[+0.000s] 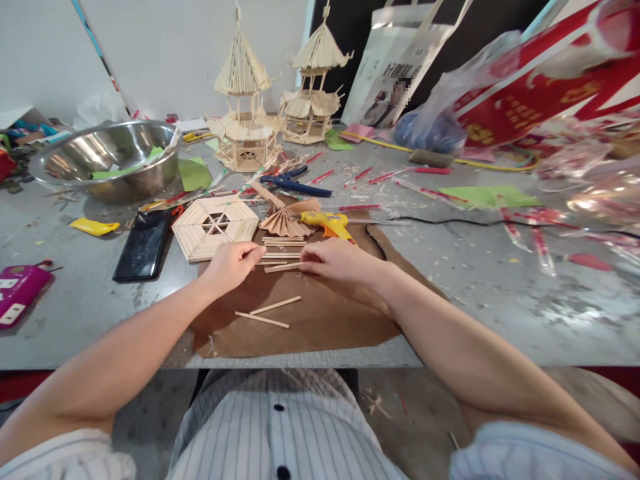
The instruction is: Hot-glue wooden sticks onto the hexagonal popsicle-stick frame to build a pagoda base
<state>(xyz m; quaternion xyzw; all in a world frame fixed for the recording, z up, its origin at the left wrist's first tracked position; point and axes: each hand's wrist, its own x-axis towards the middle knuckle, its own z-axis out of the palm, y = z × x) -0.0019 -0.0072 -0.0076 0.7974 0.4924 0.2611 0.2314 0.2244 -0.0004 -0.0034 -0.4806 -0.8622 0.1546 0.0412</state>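
My left hand (231,264) is closed in a pinch at the left ends of thin wooden sticks. My right hand (345,261), also pinched, is at their right ends. A pale wooden stick (284,255) spans the gap between my fingertips. Several more sticks lie just beside it on a brown sheet (320,320). Nearer me, two loose sticks, one of them a lower stick (263,320), meet at an angle. Left of my left hand is a hexagonal stick panel (193,230) with an open, spoked centre. A yellow glue gun (327,223) lies behind my right hand, beside a pleated paper fan (283,223).
Two stick pagodas, a front pagoda (243,127) and a rear pagoda (313,100), stand at the back. A metal bowl (107,163), black phone (143,245), yellow cutter (95,227) and purple box (23,293) are leftward. Blue pliers (295,183) and a black cord (450,221) lie beyond my hands.
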